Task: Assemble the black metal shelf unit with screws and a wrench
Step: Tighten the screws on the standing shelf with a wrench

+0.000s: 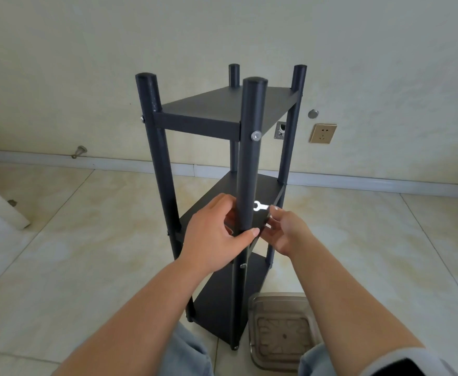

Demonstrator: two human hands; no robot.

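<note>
Shelf unit (211, 115) of black metal stands upright on the tiled floor (86, 240) close to a pale wall (141, 36), with four round posts and three flat shelves, one near the top, one in the middle and one near the bottom. Silver screw (256, 135) heads show on the near posts at the top shelf's corners, and another shows lower on the nearest post, below the hands. Both hands meet at the middle shelf's near corner, where the nearest post (250, 158) crosses it. The left hand (214, 234) is curled around that post, thumb across the front and fingers behind it. The right hand (284, 229) is pinched on the shelf edge just right of the post, its fingers closed on the black metal. A small silver wrench (260, 206) lies flat on the middle shelf, just beyond the right fingertips; whether they touch it I cannot tell. A clear plastic container (282, 332) sits on the floor just right of the unit's base. On the wall behind are a gold-coloured socket (323, 133) and a small round metal knob (313, 114)
</note>
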